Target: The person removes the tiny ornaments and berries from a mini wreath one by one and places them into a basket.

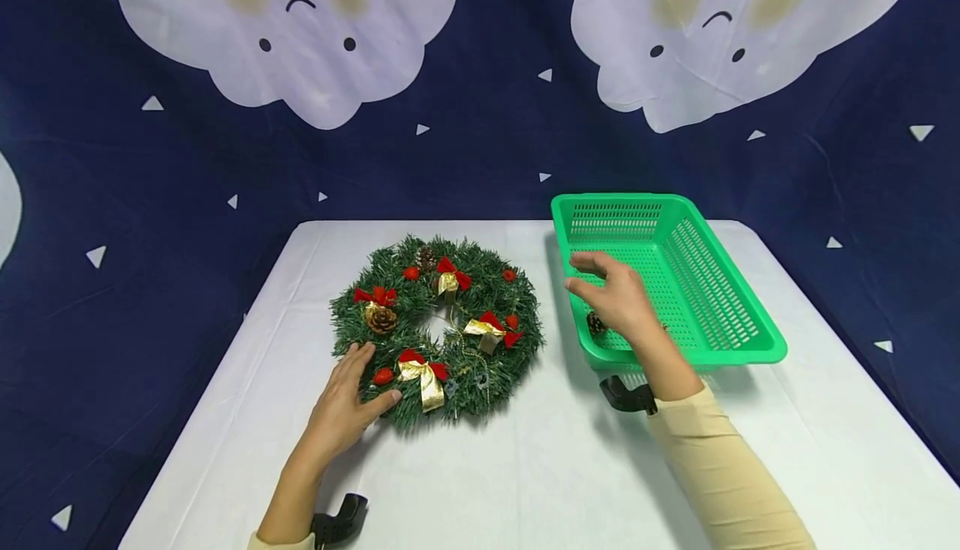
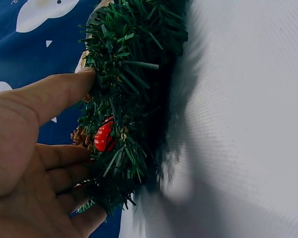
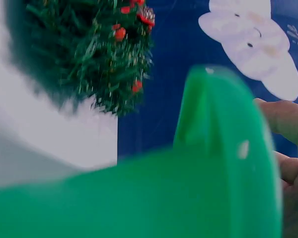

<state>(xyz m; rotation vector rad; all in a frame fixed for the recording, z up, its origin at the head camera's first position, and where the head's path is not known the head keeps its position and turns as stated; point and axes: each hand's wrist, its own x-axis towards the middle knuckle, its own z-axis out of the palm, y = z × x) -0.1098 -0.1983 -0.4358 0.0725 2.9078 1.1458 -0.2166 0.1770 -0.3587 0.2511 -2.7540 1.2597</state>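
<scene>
A green tinsel wreath lies flat on the table, decorated with gold-and-red bows, pine cones and red berries. My left hand rests on its near left edge, thumb spread from the fingers; in the left wrist view the fingertips touch the greenery beside a red berry. Over the left side of a green plastic basket hovers my right hand, thumb and fingers apart with nothing between them. Below that hand, a small dark pine cone sits inside the basket.
A white cloth covers the table. The basket stands at the table's right, its raised rim close to the right wrist. Behind hangs a dark blue curtain with clouds and small triangles. Each wrist wears a black camera mount.
</scene>
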